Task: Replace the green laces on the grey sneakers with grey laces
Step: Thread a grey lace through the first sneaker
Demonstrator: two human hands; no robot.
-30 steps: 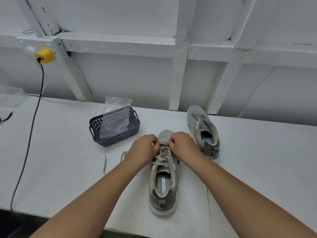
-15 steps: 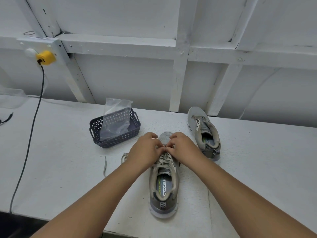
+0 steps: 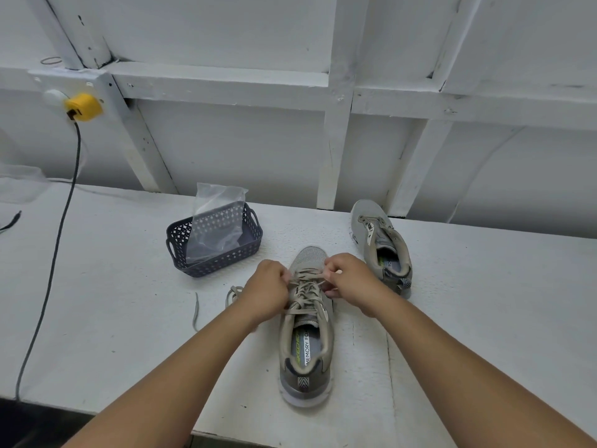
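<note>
While both hands work at the toe end of the near sneaker (image 3: 305,321), low in the centre of the frame, the main risk I judge is uneven tension: pulling one side harder would draw the lace (image 3: 305,281) through the eyelets and leave its two ends unequal, or drag the shoe across the white bench (image 3: 113,302). A slipped pinch would let a crossing go slack. My left hand (image 3: 268,291) sits against the left flank of the lacing, fingers curled inward, apparently pinching a strand, though the fingertips are hidden. My right hand (image 3: 350,281) is curled at the right flank, pinching lace near the upper eyelets. The lace crosses between the two hands, touching both, and a loose tail (image 3: 234,294) loops out on the bench just left of my left wrist. Its colour reads beige-grey; I cannot tell whether it is old or new. The second sneaker (image 3: 381,247) lies right of centre, apart. A dark basket (image 3: 252,236) holding a clear bag (image 3: 216,221) stands left of centre.
</note>
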